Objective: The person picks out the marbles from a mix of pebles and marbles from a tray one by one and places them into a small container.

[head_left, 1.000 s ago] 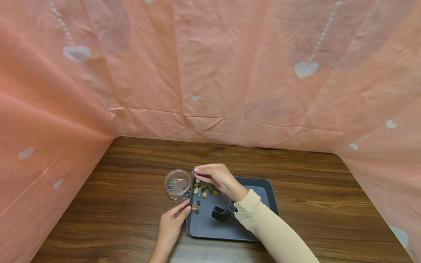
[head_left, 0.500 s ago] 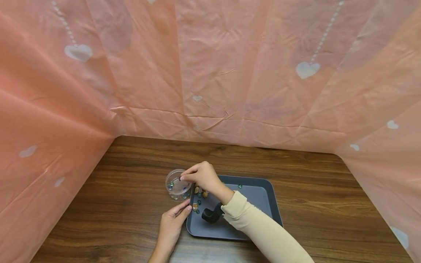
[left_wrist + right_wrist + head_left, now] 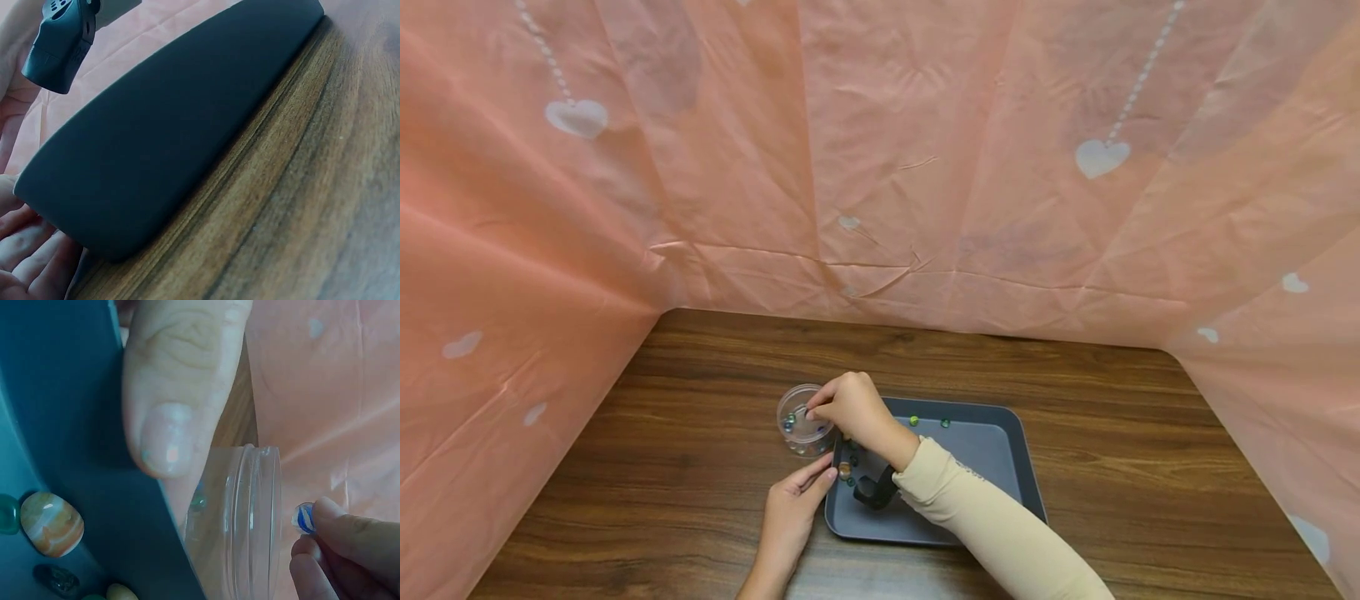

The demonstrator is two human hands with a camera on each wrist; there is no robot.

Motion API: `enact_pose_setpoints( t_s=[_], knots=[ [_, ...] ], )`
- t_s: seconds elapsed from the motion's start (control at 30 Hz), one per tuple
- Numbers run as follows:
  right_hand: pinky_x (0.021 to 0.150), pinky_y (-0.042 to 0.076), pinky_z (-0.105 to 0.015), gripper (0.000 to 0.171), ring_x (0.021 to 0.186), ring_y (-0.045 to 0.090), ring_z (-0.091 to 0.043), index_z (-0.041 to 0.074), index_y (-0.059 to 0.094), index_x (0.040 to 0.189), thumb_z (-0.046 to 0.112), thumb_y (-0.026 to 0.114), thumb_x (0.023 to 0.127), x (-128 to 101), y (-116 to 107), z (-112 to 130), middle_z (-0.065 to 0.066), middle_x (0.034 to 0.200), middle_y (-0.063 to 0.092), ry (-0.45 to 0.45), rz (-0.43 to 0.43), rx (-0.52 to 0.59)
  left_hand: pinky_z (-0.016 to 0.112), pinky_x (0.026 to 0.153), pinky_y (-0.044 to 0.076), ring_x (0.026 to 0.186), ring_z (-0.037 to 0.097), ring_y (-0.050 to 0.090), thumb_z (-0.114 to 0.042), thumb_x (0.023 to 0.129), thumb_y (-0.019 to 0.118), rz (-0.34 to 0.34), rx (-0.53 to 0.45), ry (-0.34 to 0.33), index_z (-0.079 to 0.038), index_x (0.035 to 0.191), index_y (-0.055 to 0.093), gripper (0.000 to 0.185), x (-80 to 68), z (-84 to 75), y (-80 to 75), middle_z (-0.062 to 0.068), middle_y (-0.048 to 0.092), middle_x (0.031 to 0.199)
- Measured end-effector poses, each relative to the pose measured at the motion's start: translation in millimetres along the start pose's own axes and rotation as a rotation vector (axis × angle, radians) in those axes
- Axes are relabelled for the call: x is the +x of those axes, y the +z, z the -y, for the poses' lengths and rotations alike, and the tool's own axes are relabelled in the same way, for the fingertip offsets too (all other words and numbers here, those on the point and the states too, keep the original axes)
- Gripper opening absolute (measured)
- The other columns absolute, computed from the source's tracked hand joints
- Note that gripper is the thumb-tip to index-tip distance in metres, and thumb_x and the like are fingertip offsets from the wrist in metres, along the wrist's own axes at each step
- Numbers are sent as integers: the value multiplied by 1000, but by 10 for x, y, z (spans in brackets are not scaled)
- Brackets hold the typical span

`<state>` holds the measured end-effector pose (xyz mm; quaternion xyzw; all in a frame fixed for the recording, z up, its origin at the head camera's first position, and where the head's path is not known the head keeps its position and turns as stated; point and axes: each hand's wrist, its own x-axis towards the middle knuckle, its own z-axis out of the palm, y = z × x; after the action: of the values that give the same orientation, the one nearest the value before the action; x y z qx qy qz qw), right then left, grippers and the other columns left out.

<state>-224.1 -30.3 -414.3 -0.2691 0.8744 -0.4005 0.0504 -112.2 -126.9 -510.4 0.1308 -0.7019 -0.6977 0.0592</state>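
My right hand [image 3: 853, 408]: thumb and fingertips pinching a clear marble with a blue swirl [image 3: 304, 519], just above the mouth of the round plastic jar [image 3: 253, 525]. Below those fingertips, more glass pieces [image 3: 789, 422] inside the jar.

My left hand [image 3: 792, 504]: thumb at the rim of the dark grey tray [image 3: 988, 446], fingers bent against its outer wall, gripping it. Jar just beyond these fingers.

Inside the rim, near my left thumb: an orange-and-white banded stone [image 3: 52, 524], touching or nearly touching a green stone [image 3: 9, 514]; a dark stone [image 3: 56, 580] close by. Well apart from my left fingers, by the tray's far edge: a yellow-green piece [image 3: 913, 421].
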Motion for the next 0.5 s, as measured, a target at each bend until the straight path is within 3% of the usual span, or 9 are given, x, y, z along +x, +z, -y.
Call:
enact_pose_setpoints(
  t_s=[0.27, 0.5],
  knots=[
    [53, 46, -15, 8, 62, 61, -4, 7, 81, 86, 14, 81, 82, -54, -69, -71, -8, 84, 79, 50, -59, 80, 10, 86, 51, 101, -6, 65, -14, 92, 71, -2, -36, -8, 3, 119, 69, 32, 10, 3, 1, 18, 69, 123],
    [57, 49, -21, 10, 64, 62, -3, 10, 82, 87, 16, 84, 79, -222, -295, -312, -7, 87, 79, 223, -221, 269, 11, 84, 52, 98, -4, 66, -14, 91, 72, -16, -49, -12, 4, 119, 69, 33, -2, -4, 9, 19, 69, 121]
  ],
)
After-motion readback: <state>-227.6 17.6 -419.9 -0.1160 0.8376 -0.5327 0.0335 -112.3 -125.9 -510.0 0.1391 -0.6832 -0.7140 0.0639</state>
